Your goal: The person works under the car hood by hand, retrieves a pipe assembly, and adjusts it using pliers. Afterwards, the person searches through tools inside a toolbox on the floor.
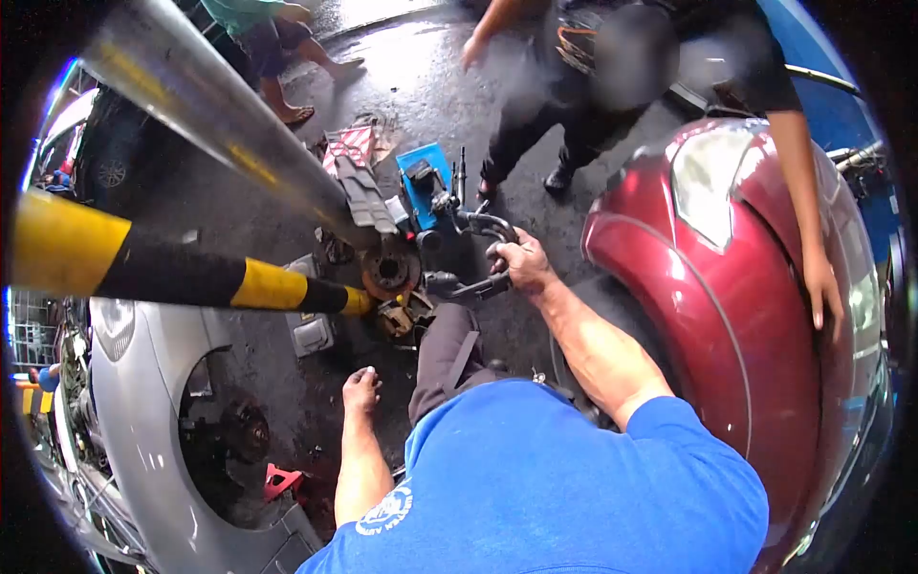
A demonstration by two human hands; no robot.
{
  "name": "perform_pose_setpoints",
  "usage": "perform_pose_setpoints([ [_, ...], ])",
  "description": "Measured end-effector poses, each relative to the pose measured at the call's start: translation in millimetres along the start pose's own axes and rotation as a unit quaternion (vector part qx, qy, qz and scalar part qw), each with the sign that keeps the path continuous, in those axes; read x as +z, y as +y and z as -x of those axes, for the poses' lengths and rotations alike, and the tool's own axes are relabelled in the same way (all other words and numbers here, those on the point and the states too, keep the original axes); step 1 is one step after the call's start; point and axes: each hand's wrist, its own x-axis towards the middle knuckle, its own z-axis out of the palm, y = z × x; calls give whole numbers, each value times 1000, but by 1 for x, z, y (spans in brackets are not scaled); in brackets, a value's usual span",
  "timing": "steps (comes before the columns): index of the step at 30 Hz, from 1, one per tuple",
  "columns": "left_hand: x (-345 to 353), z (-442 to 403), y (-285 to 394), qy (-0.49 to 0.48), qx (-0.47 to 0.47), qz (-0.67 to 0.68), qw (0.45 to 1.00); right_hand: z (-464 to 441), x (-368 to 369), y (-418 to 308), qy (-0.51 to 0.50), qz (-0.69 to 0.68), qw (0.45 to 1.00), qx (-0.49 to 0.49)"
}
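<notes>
My right hand (521,262) is closed round a black, curved metal car part (469,287) that looks like a suspension arm. Its upper branch bends away from me and its lower branch points left, above my dark trouser leg. My left hand (361,390) hangs low on the left with curled fingers; whether anything is inside them is hidden. On the floor ahead lies a rusty brake disc (390,271), with a yellowish metal part (394,318) just nearer to me. Beyond the black part is a blue tray (426,165) with dark parts on and around it.
A maroon car (688,297) stands close on the right, a silver fender (153,364) on the left. A steel post (220,115) and a yellow-black striped bar (172,258) cross the left side. A person in dark clothes (574,96) stands ahead; another person's legs (277,67) show farther back.
</notes>
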Motion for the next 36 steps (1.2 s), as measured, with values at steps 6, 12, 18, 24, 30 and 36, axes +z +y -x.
perform_pose_setpoints([
  [6, 80, -105, 127, 21, 23, 2, 1000, -141, -11, -31, -17, 6, 999, -29],
  [12, 156, -214, 236, 11, 74, 30, 997, -275, -3, -82, -58, -26, 998, 26],
  [18, 174, -236, 339, 34, 117, 24, 992, -385, 20, -139, -57, -124, 986, 91],
  [24, 209, -262, 416, 62, 96, 115, 987, -523, 2, -138, -160, -176, 954, 184],
  [30, 289, -364, 563, 11, 113, 319, 941, -680, 11, -181, -310, -324, 868, 213],
  [36, 341, -441, 728, -117, 115, 568, 806, -820, 33, -260, -371, -311, 814, 321],
])
